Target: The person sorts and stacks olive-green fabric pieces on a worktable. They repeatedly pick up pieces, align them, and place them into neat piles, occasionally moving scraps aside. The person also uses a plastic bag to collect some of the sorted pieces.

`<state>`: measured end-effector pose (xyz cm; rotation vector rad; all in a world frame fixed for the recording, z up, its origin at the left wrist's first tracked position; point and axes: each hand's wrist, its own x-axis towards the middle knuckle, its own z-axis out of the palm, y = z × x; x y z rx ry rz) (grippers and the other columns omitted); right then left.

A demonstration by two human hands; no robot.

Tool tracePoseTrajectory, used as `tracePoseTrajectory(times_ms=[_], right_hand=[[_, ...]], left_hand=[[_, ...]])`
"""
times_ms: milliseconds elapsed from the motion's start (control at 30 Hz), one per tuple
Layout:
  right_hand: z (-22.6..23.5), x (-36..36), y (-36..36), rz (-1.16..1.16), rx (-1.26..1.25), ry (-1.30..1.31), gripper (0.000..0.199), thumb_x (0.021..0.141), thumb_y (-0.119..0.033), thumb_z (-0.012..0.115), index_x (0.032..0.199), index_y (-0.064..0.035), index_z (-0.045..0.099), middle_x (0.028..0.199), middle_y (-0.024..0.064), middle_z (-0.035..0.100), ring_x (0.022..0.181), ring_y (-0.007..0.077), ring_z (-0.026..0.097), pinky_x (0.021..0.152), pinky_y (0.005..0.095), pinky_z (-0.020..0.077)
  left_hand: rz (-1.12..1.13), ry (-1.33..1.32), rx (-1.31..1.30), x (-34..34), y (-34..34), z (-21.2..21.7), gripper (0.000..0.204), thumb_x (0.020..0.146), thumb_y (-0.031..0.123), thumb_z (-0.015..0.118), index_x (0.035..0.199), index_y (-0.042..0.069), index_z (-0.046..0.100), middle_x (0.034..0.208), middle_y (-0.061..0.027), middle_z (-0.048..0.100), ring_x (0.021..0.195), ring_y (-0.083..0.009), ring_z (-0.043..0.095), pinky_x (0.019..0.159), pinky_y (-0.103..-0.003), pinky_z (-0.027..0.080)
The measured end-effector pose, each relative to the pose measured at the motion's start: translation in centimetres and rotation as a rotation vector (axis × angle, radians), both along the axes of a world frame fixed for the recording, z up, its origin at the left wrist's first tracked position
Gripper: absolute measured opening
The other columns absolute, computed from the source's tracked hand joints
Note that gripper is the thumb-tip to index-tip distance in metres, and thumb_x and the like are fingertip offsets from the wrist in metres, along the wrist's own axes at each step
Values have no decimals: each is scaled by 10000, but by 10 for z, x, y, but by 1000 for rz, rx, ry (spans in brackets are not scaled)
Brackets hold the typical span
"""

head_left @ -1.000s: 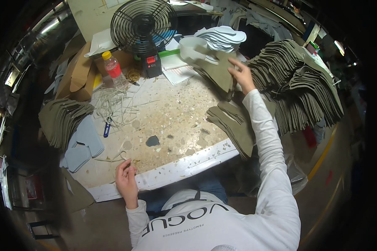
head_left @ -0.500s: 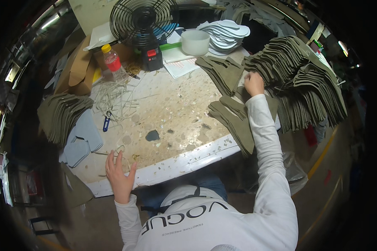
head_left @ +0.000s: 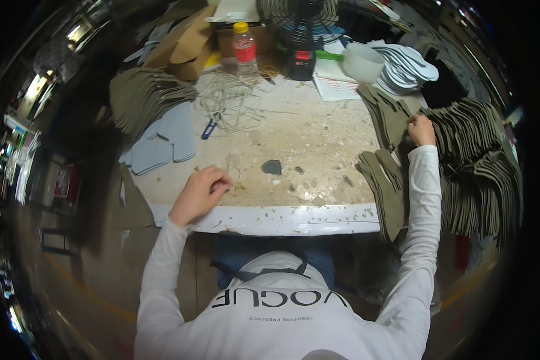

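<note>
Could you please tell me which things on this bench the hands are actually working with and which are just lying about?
In hand:
right hand on the olive cut pieces
left hand at the thin cord

Lying about:
drink bottle
black fan
white bowl
blue clip
cardboard box

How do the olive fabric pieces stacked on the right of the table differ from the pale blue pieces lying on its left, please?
The olive fabric pieces are dark green-grey; the pale blue pieces are light. The olive ones are many, fanned in thick overlapping stacks; the blue ones are few and lie flat. The right hand touches the olive pieces, while the left hand rests apart from the blue ones. Both are flat cut pieces on the table.
</note>
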<state>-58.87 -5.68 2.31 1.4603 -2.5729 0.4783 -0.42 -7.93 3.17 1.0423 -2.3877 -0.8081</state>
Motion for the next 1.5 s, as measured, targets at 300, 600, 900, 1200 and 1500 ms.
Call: tracePoseTrajectory(times_ms=[300,600,900,1200,1500], right_hand=[[-7,-8,-43,279,-211,34,479,787,-66,637,1264,-89,594,1189,190,578,1145,363,535,988,432,425],[57,185,115,753,-96,-182,392,809,-35,670,1198,-39,619,1210,168,561,1157,360,525,1003,408,426],[7,281,72,992,-133,-511,367,815,-69,680,1179,-41,636,1184,157,572,1116,355,535,961,414,442],[-42,292,77,915,-275,-506,360,809,-58,671,1168,-54,652,1221,149,586,1132,343,548,971,415,443],[-42,288,77,884,-224,-509,349,837,-75,649,1184,-57,632,1226,139,578,1152,334,530,969,418,440]], left_hand=[[152,132,-516,-54,-165,43,252,835,245,712,1014,70,683,975,-124,691,839,-254,659,765,-352,517],[-293,-532,153,16,-53,14,317,776,247,778,989,57,640,823,-76,624,695,-196,584,646,-326,487],[-320,-228,246,-2,-68,28,102,821,87,656,911,41,644,726,-29,662,620,-95,561,583,-256,459],[244,-688,-425,-26,-179,28,402,764,359,741,989,28,704,913,-170,706,879,-356,677,803,-422,540],[370,-736,-34,2,-171,11,414,732,443,764,920,74,751,939,-141,719,853,-345,681,756,-421,542]])
